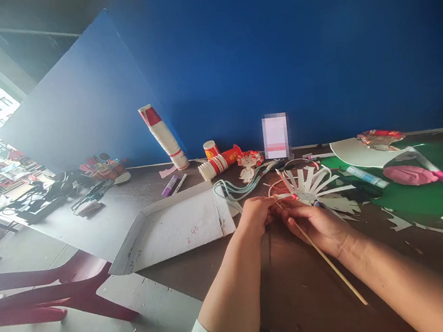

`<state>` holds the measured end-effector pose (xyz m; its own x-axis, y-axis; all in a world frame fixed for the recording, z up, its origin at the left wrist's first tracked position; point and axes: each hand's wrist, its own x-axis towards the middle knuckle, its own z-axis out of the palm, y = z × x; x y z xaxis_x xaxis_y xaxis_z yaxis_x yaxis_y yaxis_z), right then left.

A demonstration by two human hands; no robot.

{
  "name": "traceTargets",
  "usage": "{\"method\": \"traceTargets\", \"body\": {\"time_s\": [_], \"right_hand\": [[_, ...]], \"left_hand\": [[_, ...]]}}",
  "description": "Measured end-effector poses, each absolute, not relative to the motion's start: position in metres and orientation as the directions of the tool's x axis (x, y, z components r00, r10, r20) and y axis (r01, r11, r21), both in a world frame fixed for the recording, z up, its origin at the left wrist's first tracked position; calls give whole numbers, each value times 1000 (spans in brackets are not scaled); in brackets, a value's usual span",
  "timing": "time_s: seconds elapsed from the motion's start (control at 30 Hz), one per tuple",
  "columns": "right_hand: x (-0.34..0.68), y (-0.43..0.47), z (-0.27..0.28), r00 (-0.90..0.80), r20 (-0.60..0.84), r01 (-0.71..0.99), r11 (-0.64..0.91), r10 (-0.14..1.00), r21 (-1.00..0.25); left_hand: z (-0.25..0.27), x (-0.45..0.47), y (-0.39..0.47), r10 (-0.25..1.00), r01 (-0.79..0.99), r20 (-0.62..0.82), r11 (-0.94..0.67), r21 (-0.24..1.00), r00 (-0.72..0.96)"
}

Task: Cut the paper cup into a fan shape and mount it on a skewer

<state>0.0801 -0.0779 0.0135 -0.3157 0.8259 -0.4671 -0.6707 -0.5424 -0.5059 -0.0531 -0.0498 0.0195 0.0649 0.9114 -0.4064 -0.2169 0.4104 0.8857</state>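
Above the brown table, my left hand (258,213) and my right hand (316,222) meet, both with fingers closed. A thin wooden stick (328,261) runs from between my fingers down toward the lower right, and both hands pinch its upper end. Just beyond my fingertips spreads a white paper piece cut into strips (308,183), fanned out like petals, with a bit of red near its middle. Whether my fingers also touch the paper is hard to tell. A paper cut-out figure (247,167) leans among red items behind my left hand.
Left of my hands lies a shallow white cardboard box lid (180,227). Stacked paper cups (164,137) lean at the back wall, near a purple glue stick (169,186). Green sheet (415,189), pink paper (410,174) and scraps lie right. A maroon chair (80,289) stands at left.
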Motion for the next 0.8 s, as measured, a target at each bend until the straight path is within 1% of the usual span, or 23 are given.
{"method": "traceTargets", "body": {"time_s": [0.33,0.43,0.57,0.8], "right_hand": [[76,-83,14,-295,-465,-723,-514,834,-463],[72,-85,15,-264,-460,-732,-487,847,-476],[70,-83,10,-243,-409,-738,-442,880,-511],[76,-75,0,-275,-411,-722,-469,869,-508]], "left_hand": [[16,-54,-48,915,-204,-401,403,892,55],[15,-54,-48,918,-213,-394,391,895,30],[15,-55,-47,914,-230,-404,385,894,-40],[16,-54,-49,912,-212,-406,386,898,-57]]}}
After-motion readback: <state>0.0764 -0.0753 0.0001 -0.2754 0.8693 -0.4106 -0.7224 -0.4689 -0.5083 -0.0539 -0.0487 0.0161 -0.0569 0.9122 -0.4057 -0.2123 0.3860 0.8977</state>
